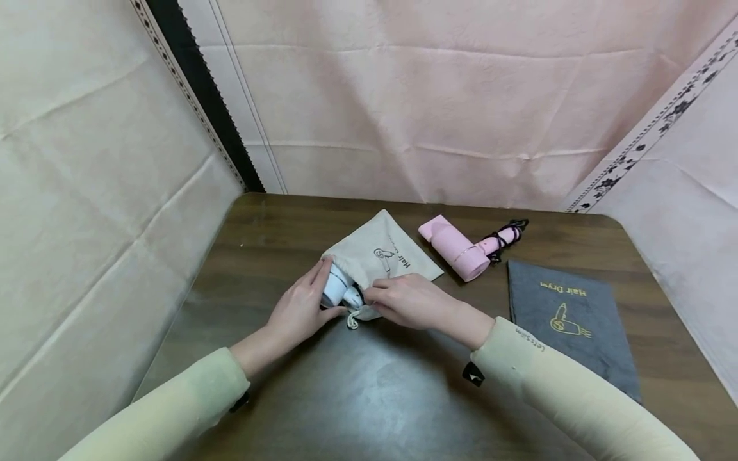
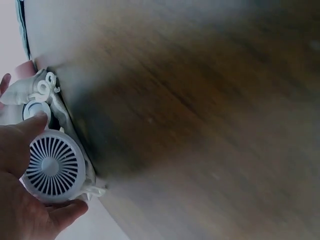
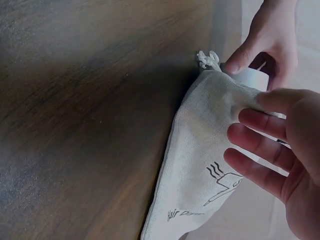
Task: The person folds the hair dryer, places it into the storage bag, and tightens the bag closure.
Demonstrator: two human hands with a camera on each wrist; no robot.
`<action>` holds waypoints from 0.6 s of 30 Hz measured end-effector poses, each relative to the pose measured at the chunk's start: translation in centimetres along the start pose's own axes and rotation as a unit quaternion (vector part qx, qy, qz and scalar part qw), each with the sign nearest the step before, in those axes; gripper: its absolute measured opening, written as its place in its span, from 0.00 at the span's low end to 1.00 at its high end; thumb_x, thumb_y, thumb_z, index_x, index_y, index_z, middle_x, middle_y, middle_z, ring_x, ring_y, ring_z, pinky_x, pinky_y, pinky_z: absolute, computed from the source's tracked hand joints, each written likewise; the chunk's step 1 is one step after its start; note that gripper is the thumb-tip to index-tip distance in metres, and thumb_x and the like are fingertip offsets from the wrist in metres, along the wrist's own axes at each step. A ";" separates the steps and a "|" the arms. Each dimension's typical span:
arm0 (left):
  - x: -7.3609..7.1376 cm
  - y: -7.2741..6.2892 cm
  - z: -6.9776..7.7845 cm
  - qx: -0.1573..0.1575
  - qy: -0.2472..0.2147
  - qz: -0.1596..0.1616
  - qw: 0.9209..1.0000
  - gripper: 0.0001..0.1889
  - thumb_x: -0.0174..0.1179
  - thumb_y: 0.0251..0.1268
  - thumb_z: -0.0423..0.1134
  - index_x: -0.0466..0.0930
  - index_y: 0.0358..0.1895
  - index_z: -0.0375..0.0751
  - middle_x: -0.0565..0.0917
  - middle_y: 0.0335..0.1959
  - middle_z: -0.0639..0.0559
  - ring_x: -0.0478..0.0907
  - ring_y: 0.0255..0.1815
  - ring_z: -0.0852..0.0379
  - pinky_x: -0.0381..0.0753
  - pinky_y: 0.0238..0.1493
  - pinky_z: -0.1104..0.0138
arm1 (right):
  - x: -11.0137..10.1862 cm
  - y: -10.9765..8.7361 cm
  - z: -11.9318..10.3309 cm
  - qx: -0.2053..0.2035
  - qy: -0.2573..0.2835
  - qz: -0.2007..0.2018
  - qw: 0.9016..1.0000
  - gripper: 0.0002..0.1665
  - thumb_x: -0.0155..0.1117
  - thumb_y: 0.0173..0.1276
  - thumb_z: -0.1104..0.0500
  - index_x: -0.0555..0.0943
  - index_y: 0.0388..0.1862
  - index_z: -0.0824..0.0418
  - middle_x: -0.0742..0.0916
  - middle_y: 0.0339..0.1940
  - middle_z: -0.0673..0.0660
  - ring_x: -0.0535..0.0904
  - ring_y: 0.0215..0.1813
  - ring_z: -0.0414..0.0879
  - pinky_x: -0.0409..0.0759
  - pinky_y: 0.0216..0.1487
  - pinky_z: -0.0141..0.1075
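Note:
A cream drawstring pouch (image 1: 369, 246) with a dryer drawing and "Hair" lettering lies on the table, its mouth toward me. Partly inside it is a pale blue hair dryer (image 1: 332, 288), whose round slotted grille (image 2: 52, 165) faces out of the mouth in the left wrist view. My left hand (image 1: 296, 302) grips the dryer's body, thumb and fingers on opposite sides. At the pouch's rim, my right hand (image 1: 409, 301) pinches the cloth between thumb and forefinger; its other fingers (image 3: 260, 145) curl loosely over the fabric. The white cord end (image 1: 352, 320) hangs out near the opening.
Behind and right of the pouch lies a pink hair dryer (image 1: 458, 250), its black cable (image 1: 507, 237) wound round the handle. A dark grey pouch (image 1: 567, 314) with gold "Hair Dryer" print lies flat at the right, partly under my right sleeve. Cloth curtains (image 1: 426, 102) surround the wooden table.

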State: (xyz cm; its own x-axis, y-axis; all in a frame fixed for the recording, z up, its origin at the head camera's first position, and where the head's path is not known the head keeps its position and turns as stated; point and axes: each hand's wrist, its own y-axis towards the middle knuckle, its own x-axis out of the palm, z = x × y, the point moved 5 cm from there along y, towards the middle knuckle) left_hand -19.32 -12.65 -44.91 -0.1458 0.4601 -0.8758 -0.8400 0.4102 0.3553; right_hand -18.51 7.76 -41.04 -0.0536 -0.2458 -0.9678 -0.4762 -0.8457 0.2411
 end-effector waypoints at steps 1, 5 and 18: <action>-0.1 -0.1 -0.2 -0.005 0.000 0.003 1.000 0.57 0.85 0.52 0.50 0.63 0.80 0.27 0.77 0.70 0.25 0.82 0.63 0.30 0.86 0.56 0.43 | 0.0 0.0 0.1 0.001 0.000 -0.001 1.000 0.04 0.68 0.75 0.60 0.82 0.43 0.50 0.84 0.37 0.44 0.84 0.36 0.41 0.84 0.35 0.40; -0.2 -0.8 -0.9 -0.022 0.000 0.022 1.000 0.54 0.85 0.51 0.51 0.67 0.76 0.25 0.82 0.62 0.25 0.86 0.56 0.32 0.88 0.50 0.43 | 0.0 0.0 0.3 0.009 0.008 0.001 1.000 0.03 0.69 0.75 0.58 0.82 0.42 0.50 0.83 0.37 0.46 0.82 0.33 0.42 0.83 0.34 0.42; -0.3 -1.0 -1.0 -0.018 -0.024 0.061 0.998 0.42 0.83 0.56 0.44 0.75 0.69 0.24 0.85 0.56 0.27 0.88 0.51 0.34 0.90 0.46 0.44 | -0.8 2.1 1.6 0.127 0.052 0.007 0.991 0.16 0.70 0.76 0.44 0.77 0.48 0.52 0.87 0.38 0.46 0.82 0.31 0.41 0.81 0.32 0.41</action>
State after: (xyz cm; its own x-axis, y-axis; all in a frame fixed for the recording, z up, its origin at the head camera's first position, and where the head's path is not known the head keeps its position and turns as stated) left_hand -18.92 -14.00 -45.32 -0.2237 0.5431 -0.8093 -0.8354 0.3209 0.4462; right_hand -20.88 6.97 -39.92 0.0224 -0.3147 -0.9489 -0.6820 -0.6988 0.2157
